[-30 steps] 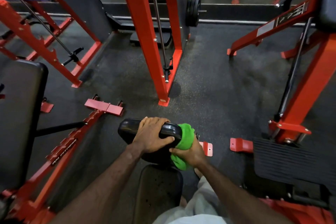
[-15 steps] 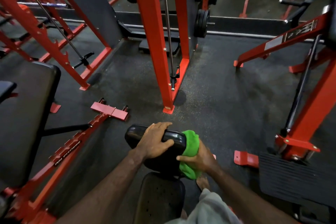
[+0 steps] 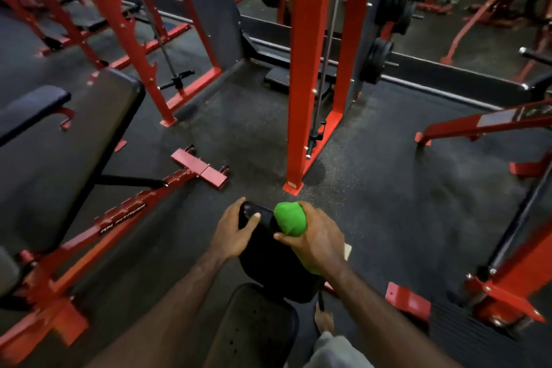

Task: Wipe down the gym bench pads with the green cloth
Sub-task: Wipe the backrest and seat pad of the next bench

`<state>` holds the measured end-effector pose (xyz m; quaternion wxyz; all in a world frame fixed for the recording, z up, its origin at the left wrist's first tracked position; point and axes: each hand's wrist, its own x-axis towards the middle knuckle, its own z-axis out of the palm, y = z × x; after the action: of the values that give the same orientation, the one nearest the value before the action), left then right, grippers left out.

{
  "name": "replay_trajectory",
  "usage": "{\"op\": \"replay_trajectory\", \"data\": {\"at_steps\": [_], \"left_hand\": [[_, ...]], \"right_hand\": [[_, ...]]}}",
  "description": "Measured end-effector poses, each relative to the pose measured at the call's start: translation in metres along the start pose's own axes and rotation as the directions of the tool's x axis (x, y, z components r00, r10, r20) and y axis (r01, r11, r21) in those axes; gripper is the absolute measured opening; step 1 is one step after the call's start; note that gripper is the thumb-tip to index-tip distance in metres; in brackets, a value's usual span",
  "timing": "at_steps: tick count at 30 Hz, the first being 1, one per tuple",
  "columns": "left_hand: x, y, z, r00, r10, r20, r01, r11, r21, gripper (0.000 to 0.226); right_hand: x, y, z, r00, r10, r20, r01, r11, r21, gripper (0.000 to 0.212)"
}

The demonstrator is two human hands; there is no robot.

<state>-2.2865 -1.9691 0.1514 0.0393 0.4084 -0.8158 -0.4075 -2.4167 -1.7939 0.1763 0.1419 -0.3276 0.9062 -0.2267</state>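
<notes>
A black bench back pad [image 3: 268,266] stands tilted up in front of me, with the black seat pad [image 3: 254,329] below it. My left hand [image 3: 236,230] grips the pad's top left corner. My right hand [image 3: 316,239] is closed around the bunched green cloth [image 3: 290,218], pressing it on the pad's top right corner. The cloth's lower part is hidden behind my hand.
A second black bench [image 3: 59,155] on a red frame [image 3: 125,212] stands to the left. A red rack upright [image 3: 301,75] rises just ahead, with weight plates [image 3: 397,0] behind it. Red machine frames [image 3: 507,275] crowd the right. The floor is dark rubber [image 3: 388,188].
My right hand has slid the green cloth up from the pad's right side onto its top right corner. My head has tilted up, showing more of the racks.
</notes>
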Motion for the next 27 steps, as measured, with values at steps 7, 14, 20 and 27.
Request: {"op": "replay_trajectory", "data": {"at_steps": [7,14,20,27], "left_hand": [[0.003,-0.014,-0.002,0.996,-0.062,0.058,0.071,0.983,-0.167,0.066],[0.011,-0.025,0.009,0.968,-0.249,-0.022,0.200,0.825,-0.528,0.041],[0.007,-0.040,0.048,0.907,-0.391,-0.156,0.167,0.675,-0.719,0.023],[-0.005,-0.032,0.064,0.859,-0.484,-0.168,0.117,0.505,-0.855,0.028]], "right_hand": [[0.014,-0.031,0.012,0.982,-0.153,0.108,0.180,0.934,-0.309,0.103],[0.018,-0.047,0.013,0.937,-0.259,0.232,0.327,0.884,-0.333,0.107],[0.034,-0.058,0.019,0.921,-0.309,0.237,0.376,0.862,-0.339,0.092],[0.047,-0.076,0.026,0.809,-0.462,0.363,0.581,0.725,-0.370,0.087]]}}
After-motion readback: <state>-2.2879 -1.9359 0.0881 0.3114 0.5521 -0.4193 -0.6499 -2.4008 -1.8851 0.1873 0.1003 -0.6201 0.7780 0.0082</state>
